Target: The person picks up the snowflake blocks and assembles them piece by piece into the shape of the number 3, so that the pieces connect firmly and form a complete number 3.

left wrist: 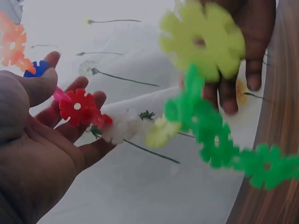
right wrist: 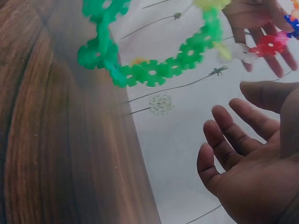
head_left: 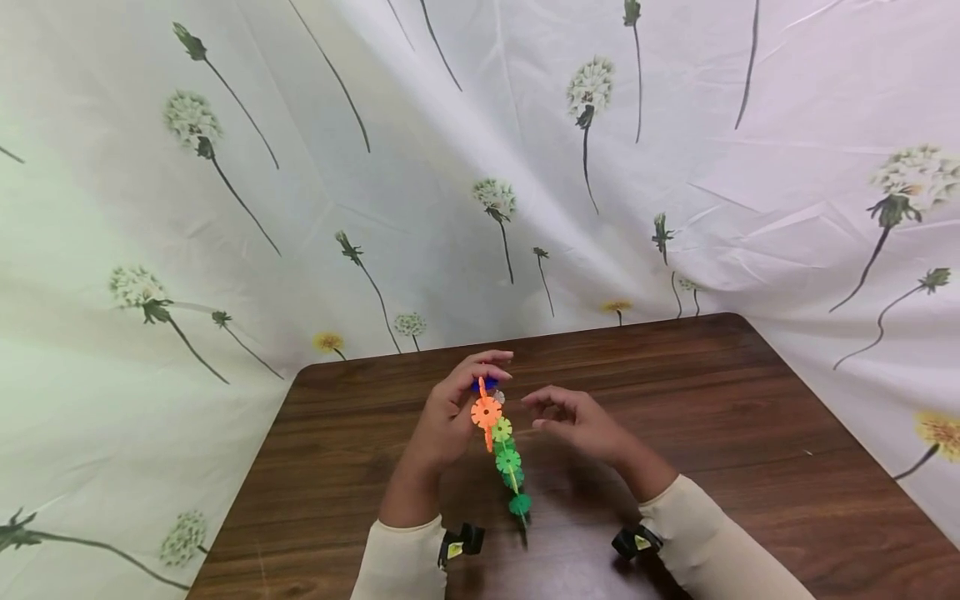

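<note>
A chain of interlocking flower-shaped plastic discs (head_left: 507,461) runs towards me above the table, orange and blue at the far end, then yellow-green and green. My left hand (head_left: 448,417) holds it near the blue disc (left wrist: 36,69), the thumb against it. In the left wrist view a red disc (left wrist: 77,107) and a clear disc (left wrist: 119,129) lie along the fingers. The green discs (right wrist: 153,73) hang in a loose curve in the right wrist view. To the right of the chain, my right hand (head_left: 581,423) is apart from it, its fingers loosely bent and holding nothing.
The dark brown wooden table (head_left: 337,467) lies beneath both hands. Behind it hangs a white cloth (head_left: 450,267) printed with dandelions, meeting the table's far edge. A black strap with a small camera (head_left: 471,538) sits at each wrist.
</note>
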Motion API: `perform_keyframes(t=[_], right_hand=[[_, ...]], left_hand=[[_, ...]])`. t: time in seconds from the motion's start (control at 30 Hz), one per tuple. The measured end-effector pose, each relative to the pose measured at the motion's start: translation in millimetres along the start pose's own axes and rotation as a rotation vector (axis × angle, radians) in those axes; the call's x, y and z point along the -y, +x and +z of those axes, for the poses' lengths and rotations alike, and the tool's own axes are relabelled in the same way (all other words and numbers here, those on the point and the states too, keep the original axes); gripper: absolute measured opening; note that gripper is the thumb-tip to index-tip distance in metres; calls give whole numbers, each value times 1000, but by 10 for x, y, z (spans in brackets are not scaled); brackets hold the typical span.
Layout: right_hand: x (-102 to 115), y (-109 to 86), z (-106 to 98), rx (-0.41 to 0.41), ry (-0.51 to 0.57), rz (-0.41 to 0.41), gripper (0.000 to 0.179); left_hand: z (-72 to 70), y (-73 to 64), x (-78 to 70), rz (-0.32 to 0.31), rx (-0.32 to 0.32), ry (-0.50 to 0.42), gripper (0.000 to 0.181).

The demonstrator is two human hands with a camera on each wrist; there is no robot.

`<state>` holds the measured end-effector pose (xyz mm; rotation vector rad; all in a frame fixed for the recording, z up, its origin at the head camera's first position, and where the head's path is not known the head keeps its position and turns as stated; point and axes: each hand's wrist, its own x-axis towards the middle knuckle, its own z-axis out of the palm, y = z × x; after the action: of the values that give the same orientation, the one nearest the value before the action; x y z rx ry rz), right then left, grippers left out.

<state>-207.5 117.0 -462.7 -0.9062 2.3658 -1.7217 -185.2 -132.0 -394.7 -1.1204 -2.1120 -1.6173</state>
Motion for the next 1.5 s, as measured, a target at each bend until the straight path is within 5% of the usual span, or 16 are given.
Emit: perform_keyframes(t=[0.2, 0.47, 0.67, 0.87, 1.17, 1.5], right_hand=[[-45, -2, 72, 136, 55, -15, 40], [-119, -11, 112, 244, 124, -75, 32], [-118, -29, 133, 241, 169, -98, 31], [-69, -68, 122, 144, 171, -88, 16], [-41, -150, 1, 58, 224, -39, 19], [-69, -226, -61, 55, 268, -42, 23]], left_hand=[[26, 2, 22, 60, 60, -131, 33], [69, 16, 9, 102, 136, -188, 38], [76, 15, 17, 110, 143, -201, 41], [44, 19, 51, 164, 98, -189, 46], [71, -21, 116, -48, 32, -146, 67], [83, -125, 298, -282, 15, -44, 51]])
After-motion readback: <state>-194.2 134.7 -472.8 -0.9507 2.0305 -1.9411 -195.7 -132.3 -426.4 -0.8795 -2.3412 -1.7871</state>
